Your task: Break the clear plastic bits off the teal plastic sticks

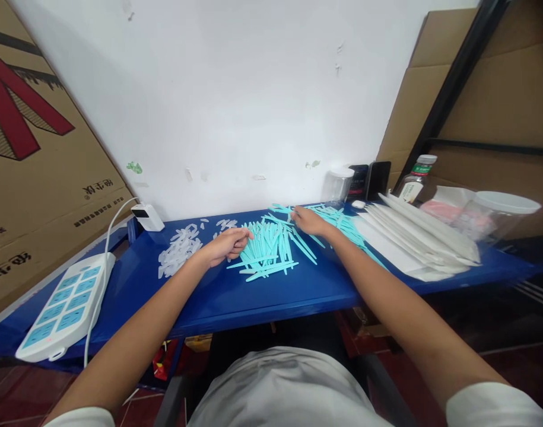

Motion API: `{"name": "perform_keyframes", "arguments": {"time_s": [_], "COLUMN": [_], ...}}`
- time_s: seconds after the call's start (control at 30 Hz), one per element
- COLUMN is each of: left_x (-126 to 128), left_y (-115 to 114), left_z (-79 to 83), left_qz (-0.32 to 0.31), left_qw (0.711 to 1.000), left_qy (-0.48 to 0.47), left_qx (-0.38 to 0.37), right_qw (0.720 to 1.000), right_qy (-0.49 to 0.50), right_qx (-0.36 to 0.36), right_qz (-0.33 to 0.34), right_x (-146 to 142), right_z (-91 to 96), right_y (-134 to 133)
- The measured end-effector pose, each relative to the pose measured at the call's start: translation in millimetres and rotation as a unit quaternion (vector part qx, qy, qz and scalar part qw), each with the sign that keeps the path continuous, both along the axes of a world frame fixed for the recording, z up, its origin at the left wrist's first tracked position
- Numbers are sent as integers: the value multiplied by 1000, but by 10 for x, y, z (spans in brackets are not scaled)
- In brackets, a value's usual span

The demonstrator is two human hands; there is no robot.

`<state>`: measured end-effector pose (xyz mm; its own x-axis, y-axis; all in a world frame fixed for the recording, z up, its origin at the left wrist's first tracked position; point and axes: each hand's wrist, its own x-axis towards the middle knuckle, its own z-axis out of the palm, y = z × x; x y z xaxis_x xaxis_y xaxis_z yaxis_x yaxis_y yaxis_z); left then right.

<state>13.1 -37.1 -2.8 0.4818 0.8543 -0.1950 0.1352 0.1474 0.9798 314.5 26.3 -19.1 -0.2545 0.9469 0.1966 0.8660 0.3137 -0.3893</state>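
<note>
In the head view, turquoise sticks [273, 244] are seen heaped on the blue table [253, 303] between the two hands, with translucent pieces [180, 252] spread to the left. The left hand [226, 245] is curled at the heap's left edge; the right hand [310, 221] is held at sticks farther back, fingertips drawn close; whether anything is gripped by either cannot be told.
</note>
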Motion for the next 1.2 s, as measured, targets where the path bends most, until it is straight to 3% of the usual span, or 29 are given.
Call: {"name": "perform_keyframes", "arguments": {"time_s": [0.1,0.23,0.53,0.63,0.77,1.03,1.2], "left_x": [-13,-49,-126,-140,-166,-158,-149], "left_y": [30,85,186,186,198,230,223], "left_z": [-15,-41,-90,-59,-46,-50,-53], "left_qz": [6,32,137,180,217,202,213], "left_qw": [1000,992,946,945,959,967,967], "left_qy": [-16,28,117,101,48,-91,-81], "left_qx": [10,116,270,255,176,123,117], "right_qw": [988,932,901,896,898,893,895], "right_qy": [136,307,341,353,350,352,344], "right_qx": [-45,-138,-192,-196,-195,-214,-218], "right_qz": [56,132,185,185,180,183,180], "right_x": [-12,-48,-25,-31,-41,-47,-61], "right_z": [98,177,194,215,254,223,231], "right_y": [-86,-198,-207,-231,-274,-246,-267]}}
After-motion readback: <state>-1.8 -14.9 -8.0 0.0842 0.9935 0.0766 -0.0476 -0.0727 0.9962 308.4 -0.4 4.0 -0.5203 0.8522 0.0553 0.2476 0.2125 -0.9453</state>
